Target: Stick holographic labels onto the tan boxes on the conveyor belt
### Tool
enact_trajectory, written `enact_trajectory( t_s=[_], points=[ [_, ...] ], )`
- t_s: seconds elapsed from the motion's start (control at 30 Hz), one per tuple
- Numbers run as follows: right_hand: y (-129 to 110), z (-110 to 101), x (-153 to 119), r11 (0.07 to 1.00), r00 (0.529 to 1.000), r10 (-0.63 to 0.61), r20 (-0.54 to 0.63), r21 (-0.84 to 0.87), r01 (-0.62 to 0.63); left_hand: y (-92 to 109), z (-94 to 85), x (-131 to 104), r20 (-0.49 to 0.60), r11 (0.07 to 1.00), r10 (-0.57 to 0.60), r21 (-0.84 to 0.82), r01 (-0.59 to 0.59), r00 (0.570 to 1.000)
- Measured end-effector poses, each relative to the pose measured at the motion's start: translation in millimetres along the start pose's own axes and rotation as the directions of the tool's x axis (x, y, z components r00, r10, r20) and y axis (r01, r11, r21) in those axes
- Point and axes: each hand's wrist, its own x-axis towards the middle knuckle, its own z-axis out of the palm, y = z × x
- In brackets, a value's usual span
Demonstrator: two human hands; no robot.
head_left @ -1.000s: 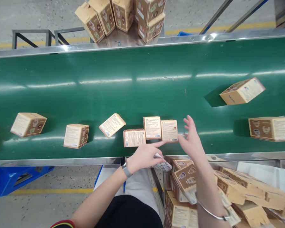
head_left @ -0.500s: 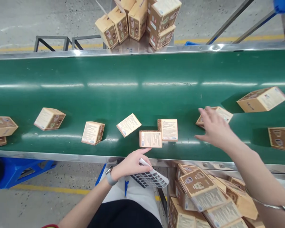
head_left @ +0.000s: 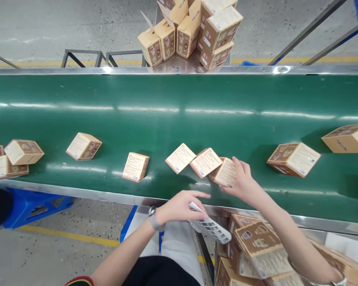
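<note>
My left hand (head_left: 186, 205) is at the near edge of the green conveyor belt (head_left: 155, 89), pinching a sheet of stickers (head_left: 213, 229) between thumb and fingers, the index finger stretched out. My right hand (head_left: 243, 180) grips a small brown and cream carton (head_left: 226, 173) on the belt, fingers on its far side and thumb on its near side. That carton touches a second carton (head_left: 205, 162), printed panel up. A third carton (head_left: 180, 158) lies against the second one on the left.
More cartons lie on the belt to the left (head_left: 135, 167) and right (head_left: 295, 159). Cartons are piled below the near rail (head_left: 261, 242). Across the belt, several stacked cartons (head_left: 217, 33) stand, some with open flaps. A blue stool (head_left: 38, 206) is at lower left.
My right hand has left the carton at the right and moved left onto another one. The two middle cartons have turned and shifted. The whole view has slid, so things appear further right.
</note>
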Motion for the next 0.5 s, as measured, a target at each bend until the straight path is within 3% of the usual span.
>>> enact_trajectory(
  t_s=[0.07,0.13,0.27,0.4,0.5],
  points=[
    [-11,-2,14,0.999,0.999,-0.044,0.009,0.024,0.043,0,-16.0,-24,-0.027,0.995,-0.094,0.014,0.095,0.995],
    [-23,-7,31,0.998,0.997,-0.055,0.045,0.013,0.055,-4,-33.7,-52,-0.135,0.978,-0.199,0.034,0.205,0.971],
    [-47,-15,52,0.993,0.994,-0.016,0.105,-0.113,0.028,-24,-63.5,-103,-0.324,0.914,-0.404,-0.096,0.395,0.855],
    [-64,-13,55,0.986,0.994,-0.045,0.099,-0.158,0.06,-37,-75.7,-122,-0.526,0.887,-0.458,-0.324,0.329,0.717],
    [-74,-9,57,0.983,0.993,-0.087,0.085,-0.151,0.099,-36,-75.4,-117,-0.578,0.879,-0.432,-0.442,0.179,0.693]
  ],
)
